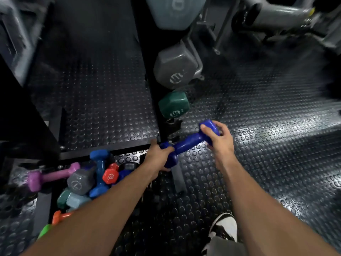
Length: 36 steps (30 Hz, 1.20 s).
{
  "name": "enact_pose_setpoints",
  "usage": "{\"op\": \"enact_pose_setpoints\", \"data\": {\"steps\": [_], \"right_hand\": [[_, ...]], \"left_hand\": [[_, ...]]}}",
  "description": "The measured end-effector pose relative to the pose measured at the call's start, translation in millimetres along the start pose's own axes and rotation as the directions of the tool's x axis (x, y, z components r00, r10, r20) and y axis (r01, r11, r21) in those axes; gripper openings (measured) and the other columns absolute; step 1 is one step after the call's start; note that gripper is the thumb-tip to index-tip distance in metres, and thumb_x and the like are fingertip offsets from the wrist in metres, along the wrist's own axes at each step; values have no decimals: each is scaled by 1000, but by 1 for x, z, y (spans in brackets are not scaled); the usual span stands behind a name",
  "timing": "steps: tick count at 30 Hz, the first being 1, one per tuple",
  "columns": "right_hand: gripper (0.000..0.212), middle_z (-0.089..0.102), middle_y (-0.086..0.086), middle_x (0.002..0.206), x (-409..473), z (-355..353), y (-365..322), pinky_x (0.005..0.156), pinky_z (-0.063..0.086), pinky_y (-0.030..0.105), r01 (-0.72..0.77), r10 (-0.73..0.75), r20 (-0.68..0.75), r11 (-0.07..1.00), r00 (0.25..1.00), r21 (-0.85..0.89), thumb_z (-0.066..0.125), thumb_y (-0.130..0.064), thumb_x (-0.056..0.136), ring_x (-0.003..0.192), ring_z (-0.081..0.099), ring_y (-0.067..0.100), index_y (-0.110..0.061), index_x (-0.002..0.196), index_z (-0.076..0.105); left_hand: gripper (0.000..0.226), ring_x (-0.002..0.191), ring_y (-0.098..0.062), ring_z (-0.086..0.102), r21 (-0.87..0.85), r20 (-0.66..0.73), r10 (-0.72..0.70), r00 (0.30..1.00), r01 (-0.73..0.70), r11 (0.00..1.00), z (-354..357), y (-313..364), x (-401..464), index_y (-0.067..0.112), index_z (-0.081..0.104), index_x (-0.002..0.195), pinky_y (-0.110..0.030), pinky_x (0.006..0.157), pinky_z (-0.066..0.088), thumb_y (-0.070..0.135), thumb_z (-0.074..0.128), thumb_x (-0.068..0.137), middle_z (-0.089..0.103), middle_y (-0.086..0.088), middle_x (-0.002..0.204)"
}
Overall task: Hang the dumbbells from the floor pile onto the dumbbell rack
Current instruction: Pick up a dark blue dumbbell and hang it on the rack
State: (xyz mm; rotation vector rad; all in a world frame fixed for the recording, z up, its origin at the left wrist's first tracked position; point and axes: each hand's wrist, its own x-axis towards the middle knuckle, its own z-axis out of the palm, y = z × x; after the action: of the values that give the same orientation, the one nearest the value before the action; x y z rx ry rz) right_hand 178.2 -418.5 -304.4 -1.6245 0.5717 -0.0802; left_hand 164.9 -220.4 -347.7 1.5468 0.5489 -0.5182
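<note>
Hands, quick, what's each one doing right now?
Left hand: closed around one head of the blue dumbbell.
Right hand: fingers curled over the dumbbell's other head.

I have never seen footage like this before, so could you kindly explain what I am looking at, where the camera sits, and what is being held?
The camera is worn on a person's head and looks down at their own arms. Both hands hold one blue dumbbell: the left hand grips the near end, the right hand the far end. A pile of coloured dumbbells lies on the studded rubber floor at lower left. Ahead, a rack already carries a grey dumbbell and a green dumbbell.
</note>
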Motion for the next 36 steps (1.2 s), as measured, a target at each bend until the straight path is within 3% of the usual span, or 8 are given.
{"op": "enact_pose_setpoints", "data": {"steps": [4,7,12,16,22,29,33,36], "right_hand": [[40,73,4,101,34,21,-35,71,65,46,17,-14,73,999,997,-39,89,-28,75,81,71,17,-19,111,72],[41,76,6,100,57,35,-55,74,65,39,34,-12,152,988,988,-149,91,-34,71,83,73,17,-18,106,75],[48,76,7,93,93,62,-73,71,66,41,23,28,164,955,986,-296,91,-45,64,81,74,20,-14,95,74],[43,75,12,92,121,76,-76,71,65,46,-65,91,105,971,990,-229,84,-48,74,78,74,27,-9,86,70],[34,70,8,89,147,97,-77,53,51,26,-115,131,176,989,976,-97,58,-40,93,66,63,21,-10,103,69],[45,69,13,94,155,93,-74,60,52,29,-96,93,239,995,967,3,44,-47,100,72,64,22,-8,98,66],[60,68,17,99,162,86,-66,61,55,29,-108,91,275,993,957,49,41,-53,98,73,66,25,-2,117,67],[59,60,16,102,165,92,-72,69,54,33,-118,98,278,992,956,56,46,-58,86,82,62,28,-7,108,66]], "left_hand": [[74,95,-24,72,-86,51,25,998,-21,996,13,4,-10,14,50,124,-50,71,65,25,96,67,65,-5,117],[90,89,-21,75,-6,25,92,995,-92,996,23,-1,-10,13,48,122,-42,69,66,15,101,50,67,-4,114],[68,68,-22,77,-64,-3,135,991,-135,989,36,8,-7,9,58,114,-44,68,65,21,98,60,76,-5,92],[56,55,-20,70,-206,-5,82,997,-81,975,53,24,0,9,63,111,-32,59,62,28,95,69,77,-7,89],[63,52,-17,66,-340,-56,41,998,-57,939,66,32,20,6,61,117,-27,51,56,37,91,71,77,-12,90],[107,84,-17,73,-111,-147,121,982,-138,984,65,37,28,22,55,120,-36,77,59,85,68,36,72,4,103],[102,86,-19,73,-128,-162,133,978,-155,980,67,38,29,19,57,119,-36,80,61,84,70,41,73,3,103],[68,87,-23,74,-299,-128,85,988,-120,947,72,42,31,16,64,113,-26,67,59,64,82,68,76,-4,100]]}}
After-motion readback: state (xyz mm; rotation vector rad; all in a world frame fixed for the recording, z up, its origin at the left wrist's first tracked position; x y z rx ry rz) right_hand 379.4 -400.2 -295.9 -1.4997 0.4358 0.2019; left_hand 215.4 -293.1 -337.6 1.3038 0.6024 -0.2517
